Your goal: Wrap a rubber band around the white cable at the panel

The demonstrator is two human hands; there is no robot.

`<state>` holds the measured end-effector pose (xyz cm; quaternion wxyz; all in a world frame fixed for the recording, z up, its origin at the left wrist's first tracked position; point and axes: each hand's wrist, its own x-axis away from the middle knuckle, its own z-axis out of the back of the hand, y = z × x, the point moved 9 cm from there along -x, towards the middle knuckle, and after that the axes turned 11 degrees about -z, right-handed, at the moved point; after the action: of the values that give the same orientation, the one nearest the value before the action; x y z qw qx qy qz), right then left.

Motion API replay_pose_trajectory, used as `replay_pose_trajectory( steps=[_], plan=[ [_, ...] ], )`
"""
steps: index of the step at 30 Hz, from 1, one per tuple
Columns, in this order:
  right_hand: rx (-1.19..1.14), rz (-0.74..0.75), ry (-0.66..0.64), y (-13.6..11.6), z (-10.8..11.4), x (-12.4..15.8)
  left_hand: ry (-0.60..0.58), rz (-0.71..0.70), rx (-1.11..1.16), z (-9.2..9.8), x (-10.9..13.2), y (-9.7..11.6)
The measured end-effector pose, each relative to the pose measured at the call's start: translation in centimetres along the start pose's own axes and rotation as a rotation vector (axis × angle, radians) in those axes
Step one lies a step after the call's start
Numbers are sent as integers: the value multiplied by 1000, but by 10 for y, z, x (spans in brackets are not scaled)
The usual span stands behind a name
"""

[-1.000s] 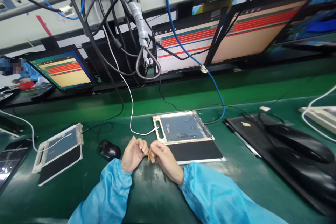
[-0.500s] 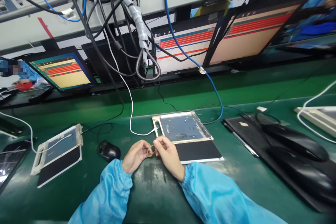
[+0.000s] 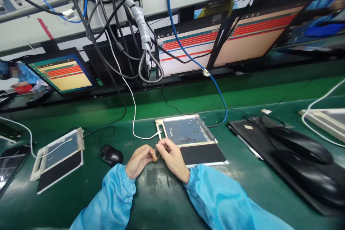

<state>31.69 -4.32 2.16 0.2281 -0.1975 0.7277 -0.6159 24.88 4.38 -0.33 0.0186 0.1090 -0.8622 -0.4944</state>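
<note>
A thin yellowish band [image 3: 155, 157], perhaps a rubber band, is pinched between my two hands over the green table. My left hand [image 3: 140, 160] is closed on one side of it with bent fingers. My right hand [image 3: 172, 158] grips the other side, thumb against fingertips. Part of the band is hidden by the fingers. Just behind my right hand lies a pale-framed flat fixture [image 3: 188, 129] with a scuffed blue-grey panel and a black pad [image 3: 203, 153] along its near side. A white cable [image 3: 145, 138] ends at the fixture's left slot.
A black mouse [image 3: 111, 154] lies left of my hands, beyond it a second fixture [image 3: 60, 151]. At right are a black board [image 3: 239, 129] and black curved objects [image 3: 309, 172]. Monitors [image 3: 188, 48] stand behind, with cables [image 3: 142, 25] hanging in front. People sit in the background.
The band shows a little more clearly between the fingertips now, with its loop shape slightly altered. Both hands stay almost in place; the view has shifted slightly.
</note>
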Motion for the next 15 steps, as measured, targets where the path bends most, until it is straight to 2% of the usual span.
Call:
replay_pose_trajectory(
  steps=[11, 15],
  plan=[
    [9, 78, -32, -18, -4, 5, -4, 49, -101, -1, 1, -5],
    [63, 93, 3, -18, -1, 5, -3, 52, -133, -1, 1, -5]
  ],
)
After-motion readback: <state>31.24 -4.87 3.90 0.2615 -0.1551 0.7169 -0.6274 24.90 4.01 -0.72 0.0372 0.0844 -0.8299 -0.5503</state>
